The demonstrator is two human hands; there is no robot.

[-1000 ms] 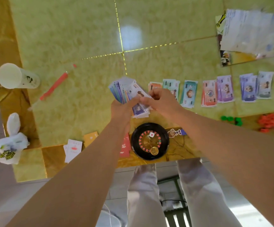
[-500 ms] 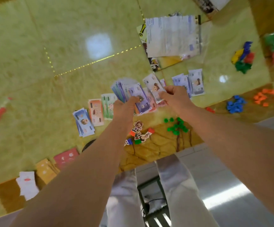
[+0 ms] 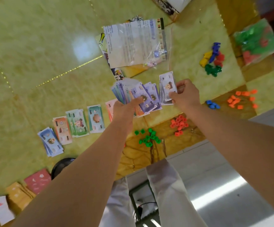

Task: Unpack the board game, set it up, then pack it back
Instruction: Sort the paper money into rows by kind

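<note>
Left hand (image 3: pixel 124 110) grips a fanned stack of paper play-money notes (image 3: pixel 133 94); right hand (image 3: pixel 186 95) fingers pinch one purple-white note (image 3: pixel 167 86) above the glossy yellow-green worktop (image 3: pixel 34 54).

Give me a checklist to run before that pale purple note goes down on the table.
1. Right hand grips one note: ok.
2. Left hand holds the fan of notes securely: ok.
3. Note clear of the fan: ok, separated at the top edge.
4. Matching pile on the table: cannot tell, the hands cover that stretch of the row.
5. Sorted piles tidy: ok, blue pile, orange pile and green pile lie side by side.
6. Red pieces out of the way: ok, nearer the table edge.
</note>
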